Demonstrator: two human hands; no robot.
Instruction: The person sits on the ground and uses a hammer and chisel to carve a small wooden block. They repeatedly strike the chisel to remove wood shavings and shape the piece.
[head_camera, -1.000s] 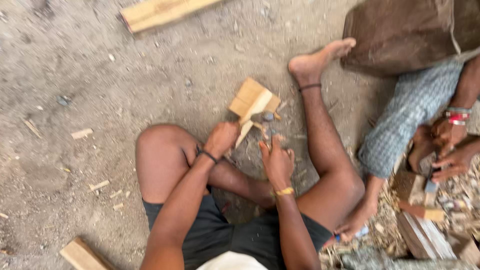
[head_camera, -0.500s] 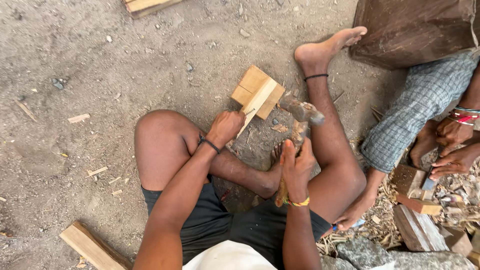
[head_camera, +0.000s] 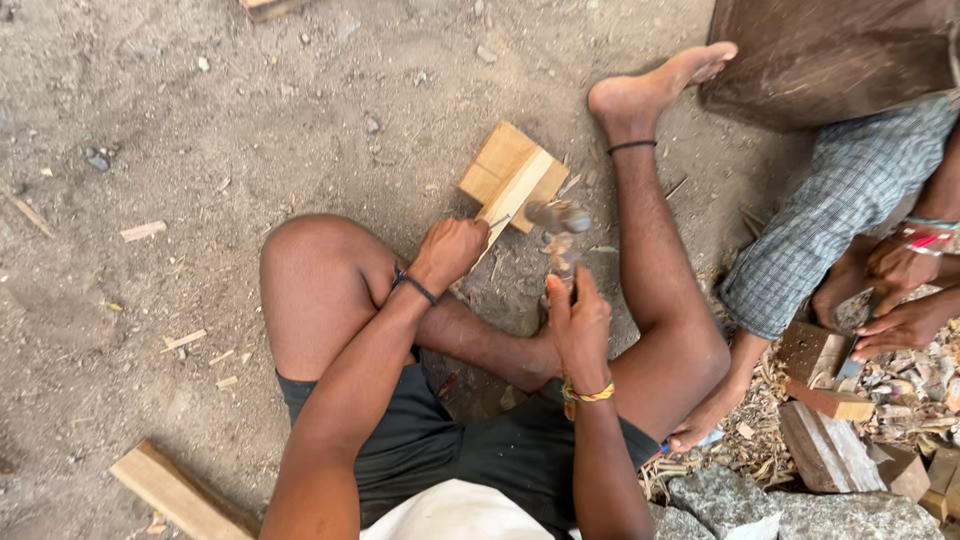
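I'm looking down at the left hand (head_camera: 452, 250), which is closing its fingers around a thin wooden stick (head_camera: 505, 212) and propping it against the pale wood block (head_camera: 512, 175) on the dirt between the legs. The right hand (head_camera: 580, 325) is clenching a hammer (head_camera: 558, 235), its head blurring just right of the stick, near the block. At the right edge, another person's hands (head_camera: 900, 300) are resting over wood blocks (head_camera: 825, 375) and shavings.
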